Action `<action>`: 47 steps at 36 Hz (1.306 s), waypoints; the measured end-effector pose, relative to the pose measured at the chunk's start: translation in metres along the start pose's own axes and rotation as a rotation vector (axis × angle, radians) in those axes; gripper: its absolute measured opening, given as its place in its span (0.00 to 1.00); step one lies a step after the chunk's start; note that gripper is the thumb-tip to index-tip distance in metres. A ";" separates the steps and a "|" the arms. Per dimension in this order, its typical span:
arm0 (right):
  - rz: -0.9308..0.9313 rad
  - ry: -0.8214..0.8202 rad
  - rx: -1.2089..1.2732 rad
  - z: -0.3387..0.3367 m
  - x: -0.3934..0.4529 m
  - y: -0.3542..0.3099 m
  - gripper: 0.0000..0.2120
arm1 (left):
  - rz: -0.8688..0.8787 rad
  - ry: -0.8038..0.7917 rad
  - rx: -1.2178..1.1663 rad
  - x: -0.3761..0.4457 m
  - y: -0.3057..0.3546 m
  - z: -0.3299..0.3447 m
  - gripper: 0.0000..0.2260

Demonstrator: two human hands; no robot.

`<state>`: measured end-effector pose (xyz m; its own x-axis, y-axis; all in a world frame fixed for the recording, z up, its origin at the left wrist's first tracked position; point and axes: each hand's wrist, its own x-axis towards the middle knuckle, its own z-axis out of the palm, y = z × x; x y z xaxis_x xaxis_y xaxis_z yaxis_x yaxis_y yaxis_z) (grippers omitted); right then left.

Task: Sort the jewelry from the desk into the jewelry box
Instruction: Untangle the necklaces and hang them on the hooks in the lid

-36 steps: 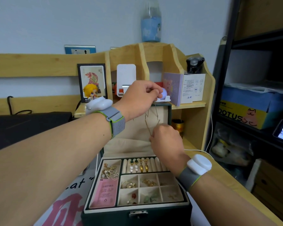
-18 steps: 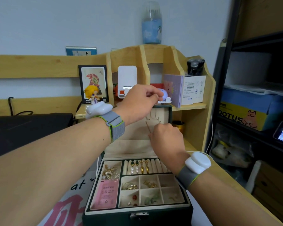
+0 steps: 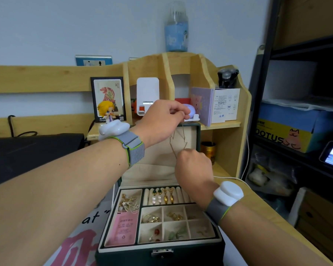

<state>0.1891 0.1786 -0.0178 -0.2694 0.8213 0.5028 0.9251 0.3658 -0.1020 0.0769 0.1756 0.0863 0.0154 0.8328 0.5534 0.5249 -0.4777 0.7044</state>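
Head view: thin gold necklace [image 3: 178,140] pinched between left hand [image 3: 160,121] above and right hand [image 3: 193,166] below, before jewelry box [image 3: 161,248] lid.

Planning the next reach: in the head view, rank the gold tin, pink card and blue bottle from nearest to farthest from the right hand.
From the right hand:
1. Gold tin, just to its right under the shelf.
2. Pink card, below-left in the jewelry box.
3. Blue bottle, high atop the wooden organizer.
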 end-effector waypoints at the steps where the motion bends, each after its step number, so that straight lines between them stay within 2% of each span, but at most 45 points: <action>1: -0.007 -0.009 -0.004 0.000 0.000 0.000 0.09 | 0.005 -0.001 0.005 -0.001 0.000 -0.001 0.10; 8: 0.017 0.011 0.130 -0.010 0.007 0.013 0.07 | 0.009 -0.008 0.005 -0.004 0.001 -0.001 0.13; 11: 0.074 0.141 0.306 -0.026 0.010 0.026 0.09 | 0.038 -0.015 0.000 -0.010 0.002 -0.002 0.14; 14: 0.075 0.253 0.527 -0.036 0.017 0.033 0.02 | 0.072 -0.035 -0.001 -0.019 0.003 0.000 0.12; 17: 0.022 0.115 0.873 -0.039 0.022 0.033 0.10 | 0.091 -0.049 0.007 -0.032 0.000 0.004 0.12; 19: 0.032 0.018 1.074 -0.037 0.021 0.034 0.09 | 0.071 -0.057 -0.013 -0.043 -0.004 0.007 0.12; 23: 0.082 -0.066 1.110 -0.024 0.014 0.038 0.04 | -0.049 -0.087 -0.108 -0.068 -0.020 0.012 0.11; 27: 0.148 -0.162 1.196 -0.014 -0.001 0.045 0.10 | -0.183 -0.158 -0.134 -0.092 -0.041 0.015 0.13; 29: 0.224 -0.210 1.295 -0.010 -0.006 0.046 0.13 | -0.256 -0.192 -0.132 -0.101 -0.048 0.015 0.13; 31: 0.325 -0.278 1.457 -0.008 -0.011 0.046 0.11 | -0.314 -0.238 -0.120 -0.108 -0.053 0.015 0.13; 34: 0.414 -0.435 1.626 -0.011 -0.012 0.044 0.11 | -0.354 -0.297 -0.149 -0.110 -0.052 0.015 0.13; 37: 0.378 -0.482 1.582 -0.014 -0.010 0.039 0.10 | -0.404 -0.344 -0.327 -0.109 -0.048 0.015 0.13; 40: 0.367 -0.345 1.451 -0.018 -0.005 0.034 0.08 | -0.476 -0.338 -0.540 -0.104 -0.045 0.013 0.14; 44: 0.370 -0.201 1.262 -0.023 0.000 0.033 0.07 | -0.555 -0.223 -0.862 -0.098 -0.041 0.008 0.15; 46: 0.335 -0.168 1.174 -0.024 0.001 0.032 0.08 | -0.536 -0.170 -0.838 -0.096 -0.041 0.006 0.16; 47: 0.331 -0.173 1.174 -0.026 0.000 0.031 0.09 | -0.499 -0.127 -0.712 -0.094 -0.042 0.006 0.15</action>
<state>0.2251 0.1790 0.0017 -0.1823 0.9638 0.1945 0.1785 0.2270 -0.9574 0.0587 0.1191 0.0016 0.0429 0.9956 0.0830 -0.1590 -0.0752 0.9844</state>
